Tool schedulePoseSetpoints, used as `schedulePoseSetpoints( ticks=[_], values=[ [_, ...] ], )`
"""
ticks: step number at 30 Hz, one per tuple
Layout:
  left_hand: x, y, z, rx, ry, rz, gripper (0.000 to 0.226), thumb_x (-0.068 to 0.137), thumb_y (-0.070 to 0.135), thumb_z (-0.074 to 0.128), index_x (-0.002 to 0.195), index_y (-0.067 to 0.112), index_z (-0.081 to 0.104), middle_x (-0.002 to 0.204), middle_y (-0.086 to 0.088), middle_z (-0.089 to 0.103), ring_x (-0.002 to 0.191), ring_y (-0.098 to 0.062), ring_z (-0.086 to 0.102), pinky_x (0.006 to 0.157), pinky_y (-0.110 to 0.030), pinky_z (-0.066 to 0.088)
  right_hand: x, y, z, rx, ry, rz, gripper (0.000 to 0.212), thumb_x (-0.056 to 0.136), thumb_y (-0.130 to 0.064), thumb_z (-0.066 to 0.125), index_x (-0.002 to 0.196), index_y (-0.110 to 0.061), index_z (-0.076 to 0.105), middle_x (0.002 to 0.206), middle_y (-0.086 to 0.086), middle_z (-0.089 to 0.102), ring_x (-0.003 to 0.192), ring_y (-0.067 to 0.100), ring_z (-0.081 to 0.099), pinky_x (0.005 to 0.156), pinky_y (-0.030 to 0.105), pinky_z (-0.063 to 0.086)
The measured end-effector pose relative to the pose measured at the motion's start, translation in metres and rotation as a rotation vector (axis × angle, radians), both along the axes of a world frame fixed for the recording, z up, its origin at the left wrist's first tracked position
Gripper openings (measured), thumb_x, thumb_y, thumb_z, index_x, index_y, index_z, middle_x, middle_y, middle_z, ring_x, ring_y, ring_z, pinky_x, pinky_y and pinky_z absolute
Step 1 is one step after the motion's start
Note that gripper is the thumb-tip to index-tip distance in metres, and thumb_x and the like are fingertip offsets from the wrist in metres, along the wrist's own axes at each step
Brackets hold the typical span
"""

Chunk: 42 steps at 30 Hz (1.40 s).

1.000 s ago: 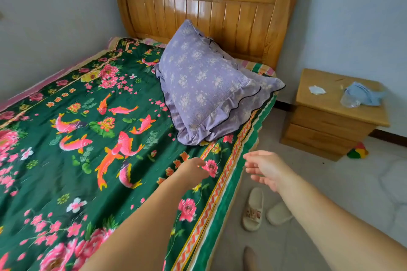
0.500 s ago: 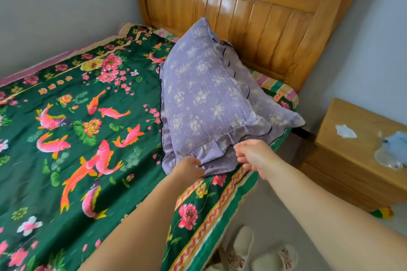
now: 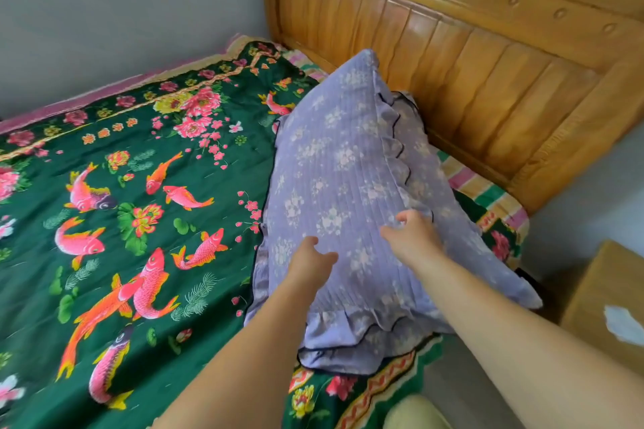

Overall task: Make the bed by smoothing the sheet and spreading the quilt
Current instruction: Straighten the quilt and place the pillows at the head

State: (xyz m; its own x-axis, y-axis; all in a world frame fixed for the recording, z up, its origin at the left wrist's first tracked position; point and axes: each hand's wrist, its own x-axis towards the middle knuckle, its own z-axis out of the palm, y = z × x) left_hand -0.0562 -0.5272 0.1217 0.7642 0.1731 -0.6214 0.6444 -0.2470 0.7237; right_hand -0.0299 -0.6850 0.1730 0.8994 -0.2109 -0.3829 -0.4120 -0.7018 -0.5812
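Pillow (image 3: 348, 191): lay on quilt (image 3: 122, 219) centre-right, long axis toward headboard (image 3: 488, 63).
Left hand (image 3: 310, 261): on pillow, fingers loosely curled, gripping nothing.
Right hand (image 3: 411, 237): likewise.

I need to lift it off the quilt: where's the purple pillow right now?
In the head view, the purple pillow lies right of centre on the green quilt, against the wooden headboard.

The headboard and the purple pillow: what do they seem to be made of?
The headboard looks like varnished wood: orange-brown vertical slats with glossy highlights. The pillow cover seems a soft woven cloth, perhaps cotton, matte, with fine ribs, pale flowers and a ruffled edge.
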Motion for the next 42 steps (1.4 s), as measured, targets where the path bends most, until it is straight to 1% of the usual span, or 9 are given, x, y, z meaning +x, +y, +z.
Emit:
schedulePoseSetpoints(
  ticks=[3,7,14,18,24,29,33,37,42],
  values=[
    [0.013,-0.003,-0.002,-0.006,0.007,0.052,0.062,0.093,0.021,0.056,0.147,0.015,0.025,0.128,-0.016,0.050,0.086,-0.026,0.058,0.075,-0.036,0.046,0.033,-0.003,-0.011,-0.054,0.004,0.003,0.061,0.093,-0.036,0.056,0.145,-0.012,0.033,0.143,0.009,0.040,0.110,0.029,0.054,0.081,0.036,0.047],
    [0.039,-0.009,0.002,0.025,-0.017,0.101,0.068,0.093,0.026,0.058,0.149,0.020,0.020,0.152,-0.012,0.026,0.129,-0.033,0.043,0.099,-0.042,0.040,0.085,-0.011,-0.031,-0.046,0.043,0.004,0.080,0.087,-0.047,0.061,0.148,-0.012,0.024,0.149,0.010,0.033,0.129,0.033,0.042,0.099,0.045,0.044],
    [0.111,-0.057,0.012,0.064,-0.066,0.268,0.074,0.081,0.038,0.071,0.144,0.027,0.034,0.144,-0.015,0.036,0.124,-0.037,0.049,0.099,-0.048,0.046,0.158,-0.036,-0.068,0.123,0.152,-0.008,0.107,0.077,-0.053,0.071,0.152,-0.010,0.008,0.154,0.012,0.023,0.136,0.033,0.035,0.104,0.043,0.038],
    [0.139,-0.084,0.002,0.195,-0.001,0.232,0.090,0.074,0.046,0.075,0.147,0.022,0.027,0.148,-0.010,0.019,0.132,-0.031,0.038,0.105,-0.048,0.040,0.190,-0.060,-0.090,0.241,0.176,-0.105,0.081,0.087,-0.057,0.054,0.146,-0.006,0.029,0.148,0.019,0.035,0.131,0.037,0.041,0.104,0.044,0.038],
    [0.164,-0.093,-0.012,0.382,0.076,0.215,0.111,0.062,0.063,0.075,0.148,0.026,0.016,0.151,-0.010,0.016,0.142,-0.026,0.016,0.110,-0.054,0.027,0.223,-0.118,-0.138,0.014,0.302,-0.088,0.066,0.091,-0.045,0.054,0.139,-0.003,0.036,0.139,0.021,0.045,0.125,0.039,0.045,0.099,0.046,0.043],
    [0.201,-0.107,-0.027,0.496,0.139,0.178,0.125,0.056,0.070,0.073,0.148,0.035,-0.003,0.154,-0.013,0.008,0.144,-0.031,0.005,0.107,-0.064,0.021,0.235,-0.151,-0.177,-0.056,0.311,-0.111,0.112,0.066,-0.074,0.064,0.147,-0.008,0.023,0.146,0.019,0.036,0.129,0.040,0.042,0.101,0.050,0.042],
    [0.217,-0.114,-0.041,0.606,0.220,0.132,0.126,0.063,0.065,0.073,0.149,0.031,-0.012,0.144,-0.015,0.031,0.137,-0.035,0.027,0.102,-0.066,0.027,0.251,-0.158,-0.190,-0.037,0.348,-0.127,0.129,0.060,-0.067,0.075,0.152,-0.016,0.000,0.152,0.017,0.027,0.132,0.042,0.037,0.104,0.055,0.036],
    [0.222,-0.108,-0.054,0.732,0.137,0.145,0.113,0.072,0.046,0.074,0.151,0.012,0.001,0.135,-0.017,0.046,0.125,-0.037,0.045,0.094,-0.048,0.042,0.265,-0.154,-0.185,0.009,0.292,-0.136,0.095,0.070,-0.040,0.081,0.142,-0.010,0.027,0.134,0.018,0.050,0.113,0.040,0.055,0.088,0.044,0.049],
    [0.221,-0.090,-0.052,0.657,0.030,0.242,0.059,0.079,0.022,0.066,0.131,0.010,0.039,0.114,-0.017,0.062,0.108,-0.037,0.057,0.081,-0.039,0.044,0.260,-0.120,-0.159,0.142,0.178,-0.174,0.036,0.078,-0.020,0.064,0.112,-0.015,0.054,0.109,0.013,0.064,0.094,0.037,0.063,0.084,0.046,0.053]
  ],
)
